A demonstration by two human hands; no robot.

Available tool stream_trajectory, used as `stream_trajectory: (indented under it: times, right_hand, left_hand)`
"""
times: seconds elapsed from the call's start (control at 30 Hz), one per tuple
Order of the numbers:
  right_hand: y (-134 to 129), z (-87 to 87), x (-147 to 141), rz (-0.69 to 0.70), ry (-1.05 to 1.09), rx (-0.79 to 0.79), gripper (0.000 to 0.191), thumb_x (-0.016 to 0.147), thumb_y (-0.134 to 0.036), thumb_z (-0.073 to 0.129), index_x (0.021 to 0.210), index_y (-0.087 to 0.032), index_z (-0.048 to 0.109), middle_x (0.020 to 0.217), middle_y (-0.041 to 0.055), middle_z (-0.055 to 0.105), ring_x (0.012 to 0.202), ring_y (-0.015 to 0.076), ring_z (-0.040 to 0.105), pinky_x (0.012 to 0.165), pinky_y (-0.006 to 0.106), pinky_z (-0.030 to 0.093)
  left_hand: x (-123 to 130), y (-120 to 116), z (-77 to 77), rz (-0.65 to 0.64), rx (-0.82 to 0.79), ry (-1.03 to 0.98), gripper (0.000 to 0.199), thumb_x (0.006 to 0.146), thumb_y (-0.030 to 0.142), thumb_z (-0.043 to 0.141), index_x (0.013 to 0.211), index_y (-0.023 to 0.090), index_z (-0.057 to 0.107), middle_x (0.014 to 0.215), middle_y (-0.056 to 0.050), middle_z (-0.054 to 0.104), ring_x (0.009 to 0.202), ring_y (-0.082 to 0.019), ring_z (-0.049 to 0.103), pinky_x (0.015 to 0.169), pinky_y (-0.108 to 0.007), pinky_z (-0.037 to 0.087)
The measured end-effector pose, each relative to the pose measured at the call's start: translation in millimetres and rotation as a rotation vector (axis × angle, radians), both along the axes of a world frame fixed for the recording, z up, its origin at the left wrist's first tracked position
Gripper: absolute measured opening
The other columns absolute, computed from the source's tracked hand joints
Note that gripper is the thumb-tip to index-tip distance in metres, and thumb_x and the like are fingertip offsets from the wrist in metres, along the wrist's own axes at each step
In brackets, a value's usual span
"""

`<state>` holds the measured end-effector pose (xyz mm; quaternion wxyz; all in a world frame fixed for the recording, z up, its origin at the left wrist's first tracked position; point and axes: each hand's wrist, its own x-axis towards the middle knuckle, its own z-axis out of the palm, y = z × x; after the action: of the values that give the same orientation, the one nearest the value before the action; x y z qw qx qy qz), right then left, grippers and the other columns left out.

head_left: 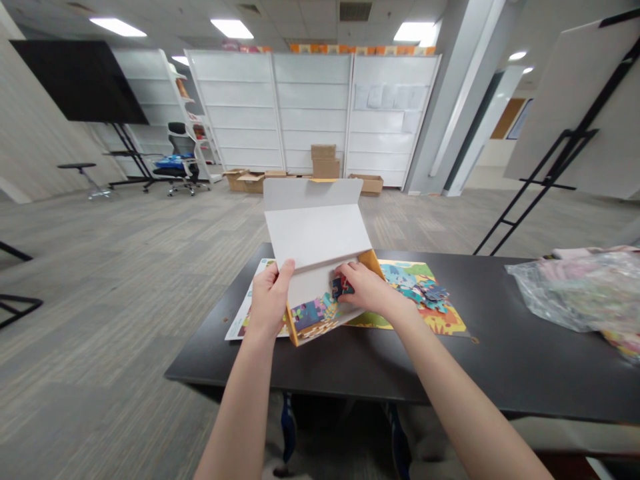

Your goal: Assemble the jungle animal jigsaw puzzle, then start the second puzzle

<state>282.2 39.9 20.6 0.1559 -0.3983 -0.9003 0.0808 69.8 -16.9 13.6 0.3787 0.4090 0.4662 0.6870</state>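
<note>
My left hand [270,297] grips the left side of an open cardboard box [313,283], white inside with orange edges. Its lid [317,233] is raised toward the far side, and the box is tilted toward me. Inside, colourful jigsaw pieces [313,313] lie along the near wall. My right hand [363,287] reaches into the box, its fingers closed on dark blue and red jigsaw pieces [341,288]. Beyond my right wrist, a pile of blue jigsaw pieces [430,293] rests on a colourful printed sheet [453,323]. Part of that sheet is hidden behind the box and my arm.
A black table [350,363] carries all this. On its right lies a clear plastic bag [575,287] with colourful contents. A white printed sheet [240,323] sticks out left of the box. Cardboard boxes [325,160] and white shelving [313,110] stand across the room.
</note>
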Motion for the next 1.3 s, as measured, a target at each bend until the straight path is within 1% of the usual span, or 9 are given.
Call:
stream_trajectory:
  times: [0.17,0.3,0.43,0.53,0.67,0.83,0.93,1.1,1.3]
  right_hand:
    - [7.8,-6.7,4.0,-0.02,0.046,-0.056,0.037,0.077,-0.024,0.084,0.106,-0.015,0.064,0.109,0.0097,0.061,0.099,0.0221,0.06,0.089,0.033,0.047]
    - [6.4,-4.0,3.7,-0.002,0.15,-0.133,0.024,0.076,-0.022,0.084,0.089,-0.018,0.064,0.089,0.0022,0.065,0.08,0.0166,0.061,0.073,0.027,0.045]
    - [-6.2,23.3,12.7,-0.039,0.466,-0.247,0.023,0.076,-0.026,0.083,0.085,-0.019,0.062,0.073,-0.0027,0.067,0.065,0.0133,0.061,0.064,0.025,0.046]
    - [-17.9,54.5,40.1,-0.134,0.725,-0.186,0.033,0.073,-0.041,0.084,0.084,-0.019,0.062,0.075,-0.0005,0.069,0.065,0.0143,0.063,0.061,0.026,0.049]
    - [-19.7,71.1,97.8,-0.354,0.736,-0.083,0.042,0.068,-0.052,0.084,0.084,-0.018,0.065,0.075,0.0027,0.072,0.063,0.0166,0.065,0.058,0.028,0.051]
    - [6.4,32.7,157.4,-0.711,0.312,0.085,0.035,0.068,-0.049,0.082,0.078,-0.018,0.07,0.074,0.006,0.072,0.066,0.0199,0.066,0.056,0.028,0.046]
    - [20.9,4.5,174.5,-0.835,0.2,0.074,0.033,0.073,-0.048,0.079,0.084,-0.018,0.073,0.08,0.008,0.075,0.07,0.0203,0.068,0.057,0.027,0.046]
    - [27.8,-17.1,181.1,-0.807,0.18,-0.166,0.032,0.073,-0.045,0.082,0.087,-0.016,0.075,0.084,0.0092,0.076,0.066,0.0186,0.071,0.056,0.025,0.047]
    - [32.3,-23.8,182.3,-0.753,0.128,-0.142,0.033,0.077,-0.044,0.078,0.095,-0.017,0.077,0.09,0.0098,0.077,0.078,0.0225,0.073,0.064,0.027,0.05]
  left_hand:
    - [1.9,-1.7,2.9,-0.008,0.013,-0.015,0.051,0.071,0.06,0.081,0.091,0.013,0.075,0.077,-0.006,0.075,0.072,-0.021,0.069,0.065,-0.027,0.051]
    - [2.7,-2.2,4.7,0.01,0.019,-0.049,0.05,0.071,0.059,0.081,0.093,0.014,0.075,0.078,-0.005,0.075,0.075,-0.022,0.071,0.069,-0.029,0.054]
    - [-0.4,-2.2,6.9,0.055,-0.015,-0.117,0.049,0.066,0.057,0.083,0.089,0.014,0.072,0.072,-0.003,0.073,0.074,-0.024,0.072,0.068,-0.031,0.055]
    - [-5.2,-2.2,9.1,0.117,-0.028,-0.176,0.045,0.064,0.053,0.083,0.083,0.015,0.069,0.066,-0.001,0.07,0.072,-0.024,0.072,0.066,-0.032,0.056]
    - [-11.5,-1.4,11.1,0.23,-0.019,-0.229,0.04,0.064,0.05,0.081,0.08,0.016,0.066,0.063,0.001,0.068,0.07,-0.023,0.072,0.066,-0.031,0.056]
    - [-10.6,-0.2,13.0,0.273,-0.002,-0.259,0.037,0.065,0.048,0.079,0.078,0.016,0.064,0.065,0.0,0.069,0.068,-0.021,0.071,0.066,-0.031,0.057]
    - [-6.7,1.5,13.0,0.268,-0.008,-0.249,0.036,0.066,0.048,0.079,0.077,0.016,0.064,0.065,-0.001,0.07,0.069,-0.022,0.072,0.066,-0.031,0.057]
    - [0.5,4.7,9.5,0.206,-0.031,-0.22,0.037,0.066,0.048,0.079,0.079,0.016,0.065,0.065,-0.002,0.07,0.071,-0.023,0.072,0.067,-0.032,0.057]
    - [14.1,2.0,9.9,0.135,-0.048,-0.234,0.042,0.063,0.049,0.082,0.084,0.016,0.066,0.068,-0.001,0.071,0.073,-0.024,0.073,0.069,-0.034,0.058]
